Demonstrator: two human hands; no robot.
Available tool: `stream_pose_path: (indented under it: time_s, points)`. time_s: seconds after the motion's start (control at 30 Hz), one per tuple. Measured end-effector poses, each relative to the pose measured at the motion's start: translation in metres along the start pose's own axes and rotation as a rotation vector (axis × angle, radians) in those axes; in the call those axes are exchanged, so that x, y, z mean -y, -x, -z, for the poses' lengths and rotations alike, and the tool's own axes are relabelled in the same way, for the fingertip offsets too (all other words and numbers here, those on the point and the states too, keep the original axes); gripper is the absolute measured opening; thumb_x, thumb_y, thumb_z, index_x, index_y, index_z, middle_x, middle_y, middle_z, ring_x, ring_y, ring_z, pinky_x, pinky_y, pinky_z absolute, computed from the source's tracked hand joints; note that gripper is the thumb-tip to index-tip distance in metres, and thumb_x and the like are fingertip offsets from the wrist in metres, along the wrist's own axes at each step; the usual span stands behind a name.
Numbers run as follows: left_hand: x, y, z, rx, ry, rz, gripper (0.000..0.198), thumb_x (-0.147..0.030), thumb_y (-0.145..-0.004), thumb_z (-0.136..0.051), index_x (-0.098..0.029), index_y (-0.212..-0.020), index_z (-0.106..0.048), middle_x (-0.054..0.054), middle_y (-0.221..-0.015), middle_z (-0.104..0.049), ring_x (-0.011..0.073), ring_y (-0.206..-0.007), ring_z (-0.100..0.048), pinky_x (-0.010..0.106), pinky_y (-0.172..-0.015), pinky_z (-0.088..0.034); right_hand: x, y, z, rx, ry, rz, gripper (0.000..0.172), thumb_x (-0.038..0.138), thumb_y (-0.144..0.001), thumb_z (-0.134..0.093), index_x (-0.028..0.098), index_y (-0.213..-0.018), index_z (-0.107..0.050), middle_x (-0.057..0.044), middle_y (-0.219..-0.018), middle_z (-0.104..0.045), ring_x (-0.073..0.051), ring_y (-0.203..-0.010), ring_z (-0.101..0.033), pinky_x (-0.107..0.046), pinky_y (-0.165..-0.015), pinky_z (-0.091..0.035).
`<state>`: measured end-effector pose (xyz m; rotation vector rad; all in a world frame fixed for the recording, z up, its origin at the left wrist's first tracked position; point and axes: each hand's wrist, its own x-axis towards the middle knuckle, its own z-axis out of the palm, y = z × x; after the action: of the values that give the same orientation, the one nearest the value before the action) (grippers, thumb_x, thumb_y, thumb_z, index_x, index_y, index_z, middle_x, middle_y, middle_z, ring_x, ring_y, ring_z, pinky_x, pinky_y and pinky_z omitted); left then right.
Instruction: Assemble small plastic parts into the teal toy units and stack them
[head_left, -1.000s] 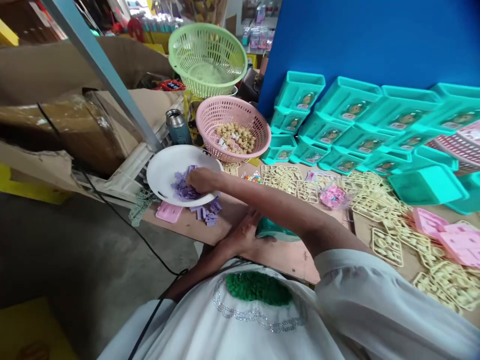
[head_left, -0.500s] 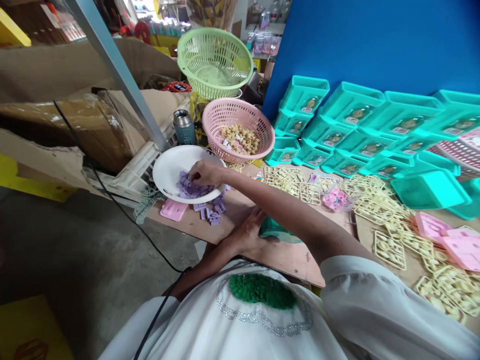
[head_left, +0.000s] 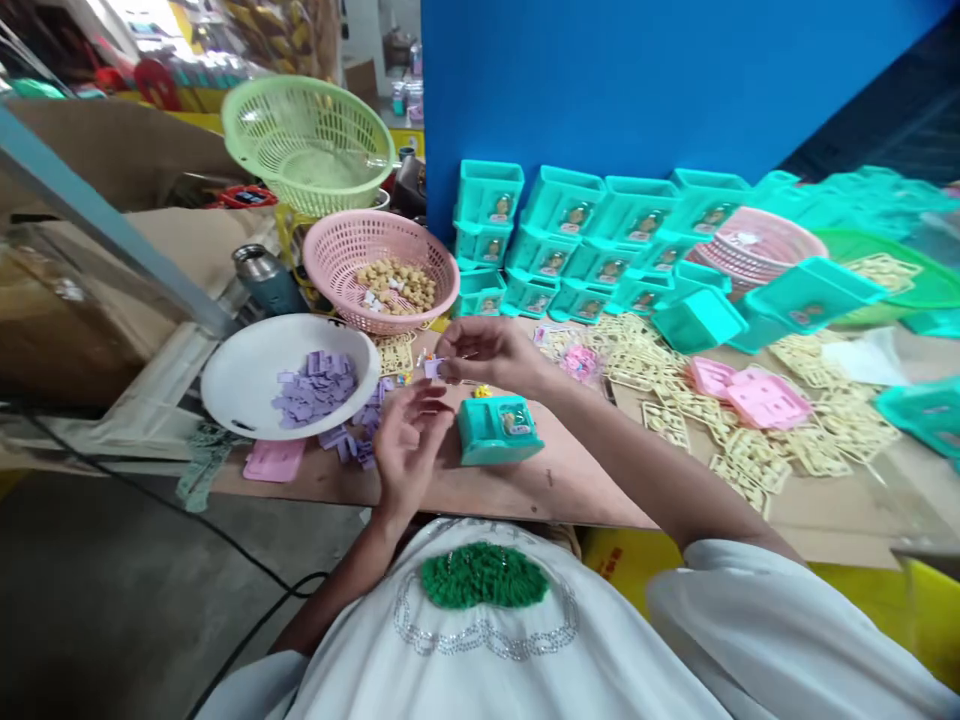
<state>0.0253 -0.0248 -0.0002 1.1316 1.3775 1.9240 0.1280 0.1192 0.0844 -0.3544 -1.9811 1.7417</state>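
Observation:
My right hand [head_left: 491, 355] pinches a small purple plastic piece [head_left: 433, 368] above the table. Just below and left of it, my left hand [head_left: 409, 440] is raised with its fingers apart and nothing in it. Beside the left hand, a teal plastic box [head_left: 499, 432] with a sticker lies on the table. A small yellow piece [head_left: 482, 391] shows behind the box. More purple pieces [head_left: 315, 390] fill part of a white bowl [head_left: 232, 375], and others lie loose at its right side.
A pink basket [head_left: 322, 250] of tan pieces stands behind the bowl, near a green basket [head_left: 247, 130] and a flask [head_left: 262, 280]. Stacked teal boxes [head_left: 555, 230] line the blue panel [head_left: 600, 80]. Cream part frames [head_left: 645, 360] and pink plates [head_left: 765, 397] cover the right side.
My right hand has left the white bowl, moving right with a purple piece. My left hand has let go of the teal box and lifted. The view has turned right.

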Motion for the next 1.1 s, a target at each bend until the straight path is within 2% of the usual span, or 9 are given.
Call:
stream_pose_path:
  time_s: [0.1,0.17,0.3,0.37,0.47,0.57,0.7,0.9,1.1]
  points:
    - [-0.013,-0.012,-0.011,0.033,0.067,0.087,0.031,-0.044,-0.087,-0.077,-0.016,-0.100,-0.073,0.005,-0.086,-0.076,0.0132,-0.067,-0.071,0.023,-0.062,-0.059,0.003,0.035,0.000,-0.101,0.004,0.000,0.030,0.040,-0.079,-0.082,0.016,-0.082,-0.063,-0.001,-0.077,-0.065,-0.010,-0.068,-0.061,-0.024,-0.065,-0.053]
    - [-0.016,-0.016,-0.017,0.046,-0.014,0.031,0.025,-0.041,-0.087,-0.077,-0.016,-0.090,-0.073,0.002,-0.077,-0.074,0.0119,-0.062,-0.069,0.023,-0.060,-0.058,0.001,0.052,-0.003,-0.211,0.045,0.003,0.034,0.044,-0.077,-0.084,0.016,-0.081,-0.064,-0.001,-0.079,-0.065,-0.011,-0.071,-0.061,-0.024,-0.066,-0.054]
    - [-0.017,-0.020,-0.022,0.056,-0.405,-0.395,0.012,-0.031,-0.091,-0.072,-0.020,-0.087,-0.072,0.003,-0.084,-0.075,0.0148,-0.078,-0.072,0.029,-0.078,-0.061,0.001,0.075,-0.006,-0.380,0.057,-0.044,0.042,0.056,-0.082,-0.078,0.017,-0.080,-0.064,-0.001,-0.074,-0.064,-0.010,-0.063,-0.060,-0.022,-0.057,-0.052]
    - [-0.018,-0.023,-0.023,0.128,-0.570,-0.582,0.009,-0.028,-0.093,-0.069,-0.021,-0.089,-0.073,0.004,-0.087,-0.077,0.0160,-0.085,-0.073,0.030,-0.082,-0.060,0.003,0.083,-0.004,-0.341,-0.013,-0.126,0.047,0.061,-0.082,-0.077,0.017,-0.078,-0.062,0.001,-0.068,-0.061,-0.010,-0.056,-0.059,-0.021,-0.050,-0.050]
    - [-0.016,-0.025,-0.022,0.275,-0.673,-0.678,0.009,-0.026,-0.096,-0.065,-0.023,-0.093,-0.074,0.004,-0.093,-0.077,0.0173,-0.090,-0.074,0.031,-0.086,-0.060,0.003,0.089,0.004,-0.236,-0.126,-0.250,0.052,0.063,-0.074,-0.083,0.017,-0.074,-0.059,0.004,-0.060,-0.057,-0.009,-0.050,-0.056,-0.021,-0.046,-0.051]
    - [-0.008,-0.024,-0.016,0.374,-0.671,-0.585,0.021,-0.034,-0.093,-0.070,-0.025,-0.112,-0.071,0.007,-0.113,-0.074,0.0230,-0.110,-0.070,0.041,-0.102,-0.055,-0.002,0.092,0.016,-0.164,-0.141,-0.351,0.050,0.059,-0.072,-0.086,0.017,-0.073,-0.058,0.005,-0.058,-0.056,-0.008,-0.048,-0.053,-0.022,-0.043,-0.049]
    - [0.018,-0.012,-0.009,0.498,-0.594,-0.215,0.087,-0.054,-0.078,-0.082,-0.021,-0.148,-0.043,0.017,-0.144,-0.059,0.0315,-0.138,-0.055,0.048,-0.115,-0.046,-0.013,0.092,0.027,-0.114,0.104,-0.413,0.039,0.050,-0.083,-0.078,0.017,-0.072,-0.060,0.003,-0.056,-0.056,-0.009,-0.046,-0.049,-0.023,-0.042,-0.039]
    - [0.050,0.017,-0.025,0.339,-0.541,-0.104,0.079,-0.052,-0.070,-0.088,-0.020,-0.131,-0.049,0.014,-0.125,-0.065,0.0297,-0.116,-0.066,0.042,-0.098,-0.055,-0.009,0.090,0.026,-0.045,0.891,-0.213,0.017,0.023,-0.088,-0.067,0.017,-0.072,-0.067,-0.005,-0.076,-0.059,-0.017,-0.075,-0.048,-0.031,-0.068,-0.036]
    - [0.053,0.025,-0.035,0.299,-0.559,-0.121,0.081,-0.053,-0.068,-0.088,-0.019,-0.129,-0.046,0.014,-0.120,-0.067,0.0306,-0.109,-0.068,0.042,-0.093,-0.054,-0.007,0.076,0.020,0.155,1.071,-0.279,0.017,0.021,-0.088,-0.064,0.017,-0.072,-0.070,-0.009,-0.083,-0.057,-0.022,-0.085,-0.046,-0.035,-0.079,-0.036]
